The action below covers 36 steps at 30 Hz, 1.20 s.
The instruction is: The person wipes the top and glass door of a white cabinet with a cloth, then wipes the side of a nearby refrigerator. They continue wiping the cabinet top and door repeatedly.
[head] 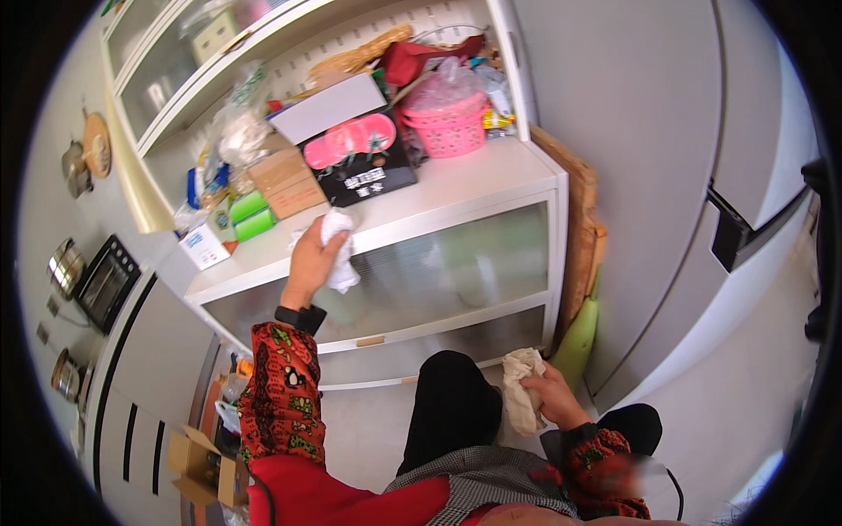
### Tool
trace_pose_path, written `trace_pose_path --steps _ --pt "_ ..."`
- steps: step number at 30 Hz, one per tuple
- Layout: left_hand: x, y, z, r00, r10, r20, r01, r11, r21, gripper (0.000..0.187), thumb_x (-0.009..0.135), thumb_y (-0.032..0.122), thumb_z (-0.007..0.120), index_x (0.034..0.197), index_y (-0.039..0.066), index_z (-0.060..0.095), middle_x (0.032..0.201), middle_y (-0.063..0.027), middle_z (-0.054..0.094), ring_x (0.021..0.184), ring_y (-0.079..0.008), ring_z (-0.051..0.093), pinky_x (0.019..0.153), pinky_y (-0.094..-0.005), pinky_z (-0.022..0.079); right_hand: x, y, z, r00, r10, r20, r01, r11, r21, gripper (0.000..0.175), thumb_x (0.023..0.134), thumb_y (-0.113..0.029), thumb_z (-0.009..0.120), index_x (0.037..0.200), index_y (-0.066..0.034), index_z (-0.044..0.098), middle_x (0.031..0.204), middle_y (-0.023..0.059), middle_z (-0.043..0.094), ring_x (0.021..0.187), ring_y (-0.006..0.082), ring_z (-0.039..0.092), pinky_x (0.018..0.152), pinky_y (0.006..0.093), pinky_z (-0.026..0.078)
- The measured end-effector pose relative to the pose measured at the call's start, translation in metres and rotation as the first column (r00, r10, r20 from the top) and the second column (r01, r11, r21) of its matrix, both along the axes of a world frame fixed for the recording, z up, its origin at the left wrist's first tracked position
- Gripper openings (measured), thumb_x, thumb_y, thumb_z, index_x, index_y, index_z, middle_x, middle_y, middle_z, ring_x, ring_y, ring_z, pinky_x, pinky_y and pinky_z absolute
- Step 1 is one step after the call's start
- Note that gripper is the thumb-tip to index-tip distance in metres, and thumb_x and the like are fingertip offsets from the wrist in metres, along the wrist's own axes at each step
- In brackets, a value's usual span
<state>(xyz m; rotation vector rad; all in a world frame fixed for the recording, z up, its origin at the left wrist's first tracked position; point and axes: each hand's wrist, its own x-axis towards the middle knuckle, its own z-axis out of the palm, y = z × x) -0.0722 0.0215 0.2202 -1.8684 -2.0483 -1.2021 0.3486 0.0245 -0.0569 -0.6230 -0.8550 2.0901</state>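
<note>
My left hand (313, 255) grips a crumpled white cloth (340, 253) at the front edge of the white cabinet's countertop (447, 187). Part of that cloth hangs down before the frosted glass door (454, 263). Whether it touches the surface, I cannot tell. Low on the right, my right hand (556, 394) holds a bunched cream cloth (524, 388) beside my knee, apart from the cabinet. Behind the left hand stand a brown cardboard box (287, 181) and a black box with tomato pictures (368, 171).
A pink plastic basket (454, 131), green packages (253, 223) and a white box (204, 246) crowd the countertop. To the right are a wooden board (569, 197) and a grey refrigerator (618, 131). An open carton (204, 467) sits on the floor at left.
</note>
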Motion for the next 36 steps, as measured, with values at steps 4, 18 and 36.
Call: trace_pose_path --steps 4,18,36 --pt "-0.046 -0.027 0.001 0.968 0.244 0.052 -0.248 0.966 0.068 0.041 0.096 0.040 0.063 0.118 0.004 0.064 0.101 -0.0201 0.073 0.095 -0.0368 0.070 0.084 -0.0432 0.053 -0.014 0.003 -0.005 0.999 0.033 0.009 -0.033 0.999 -0.027 0.042 0.085 0.010 0.058 0.126 0.0003 0.058 0.112 0.0126 0.068 0.099 0.0262 0.070 0.088 0.0393 0.057" --pt "0.015 0.009 -0.006 0.968 0.063 -0.242 -0.024 0.987 0.161 0.041 0.092 0.036 0.068 0.115 0.003 0.062 0.099 -0.0236 0.070 0.098 -0.0419 0.064 0.088 -0.0500 0.050 -0.073 0.011 -0.006 0.977 0.172 0.124 -0.176 0.984 0.015 0.042 0.089 0.007 0.054 0.130 0.0015 0.057 0.114 0.0124 0.068 0.100 0.0255 0.069 0.088 0.0378 0.058" --pt "-0.228 -0.123 -0.014 0.802 0.595 0.054 -0.592 0.778 0.212 0.046 0.094 0.044 0.062 0.109 0.000 0.066 0.099 -0.0284 0.070 0.094 -0.0477 0.063 0.084 -0.0533 0.048 -0.063 0.008 -0.052 0.954 0.126 0.273 -0.113 0.992 -0.061 0.038 0.086 0.006 0.057 0.124 0.0000 0.060 0.112 0.0098 0.068 0.100 0.0265 0.068 0.090 0.0403 0.056"
